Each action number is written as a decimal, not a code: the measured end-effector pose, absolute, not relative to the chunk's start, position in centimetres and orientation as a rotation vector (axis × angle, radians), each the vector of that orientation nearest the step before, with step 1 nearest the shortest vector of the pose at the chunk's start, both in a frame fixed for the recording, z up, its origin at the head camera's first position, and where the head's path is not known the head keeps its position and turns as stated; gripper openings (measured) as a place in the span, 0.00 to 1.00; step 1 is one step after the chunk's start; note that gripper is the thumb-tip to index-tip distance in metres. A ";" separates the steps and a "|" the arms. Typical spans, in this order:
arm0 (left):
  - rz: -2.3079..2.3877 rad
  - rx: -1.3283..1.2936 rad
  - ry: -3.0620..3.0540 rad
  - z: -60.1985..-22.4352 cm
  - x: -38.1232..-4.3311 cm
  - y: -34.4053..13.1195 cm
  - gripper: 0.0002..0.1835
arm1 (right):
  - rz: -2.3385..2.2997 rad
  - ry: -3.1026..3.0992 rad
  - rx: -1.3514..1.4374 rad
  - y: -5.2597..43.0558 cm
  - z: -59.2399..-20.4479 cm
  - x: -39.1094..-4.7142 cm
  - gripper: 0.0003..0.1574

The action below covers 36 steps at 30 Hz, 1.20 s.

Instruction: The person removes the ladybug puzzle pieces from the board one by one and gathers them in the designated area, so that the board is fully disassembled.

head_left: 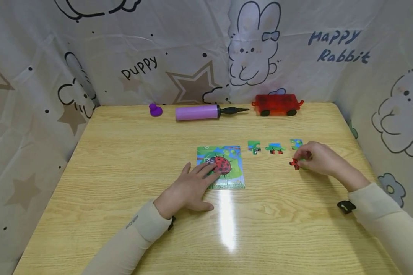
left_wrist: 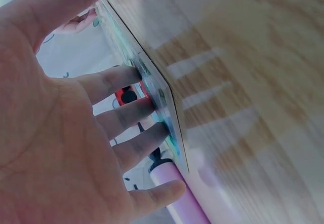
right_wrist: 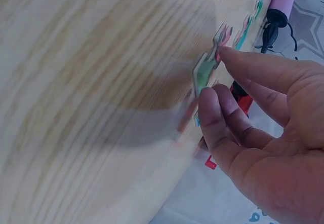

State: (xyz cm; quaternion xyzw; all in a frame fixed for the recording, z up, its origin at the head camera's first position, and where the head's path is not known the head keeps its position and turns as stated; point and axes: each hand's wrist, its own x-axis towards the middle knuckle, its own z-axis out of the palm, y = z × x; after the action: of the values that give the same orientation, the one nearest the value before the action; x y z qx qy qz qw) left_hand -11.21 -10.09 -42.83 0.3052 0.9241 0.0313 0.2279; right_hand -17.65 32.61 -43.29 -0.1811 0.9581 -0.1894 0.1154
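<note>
The left hand (head_left: pixel 191 187) rested on a ladybird puzzle (head_left: pixel 236 168); the right hand (head_left: pixel 318 158) held a piece (right_wrist: pixel 203 75) to the right of it.
The left fingers were spread, their tips touching the puzzle in the left wrist view. The right wrist view showed what the head view partly hid — thumb and finger pinching the piece. Only the head view showed the purple knob (head_left: pixel 155 111).

Purple pump (head_left: pixel 197 113) — red wagon (head_left: pixel 278 103) (black-wheeled).
</note>
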 end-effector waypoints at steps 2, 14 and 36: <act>0.088 0.844 2.542 -42.9 -11.2 -10.1 0.56 | -0.543 2.817 -0.527 32.3 -43.2 -17.6 0.06; 0.068 0.899 2.534 -43.0 -11.0 -10.5 0.55 | -0.640 2.815 -0.612 27.5 -41.4 -17.9 0.04; 0.090 0.904 2.595 -43.1 -10.5 -10.8 0.48 | -0.689 2.560 -0.935 14.0 -41.8 -18.5 0.35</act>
State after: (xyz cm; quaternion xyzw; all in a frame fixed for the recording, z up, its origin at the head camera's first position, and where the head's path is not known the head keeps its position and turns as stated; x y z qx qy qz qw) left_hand -10.46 -10.82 -43.06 0.3226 0.9257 0.0319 0.1949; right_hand -18.54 14.00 -41.78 -0.3279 0.8983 -0.2419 0.1645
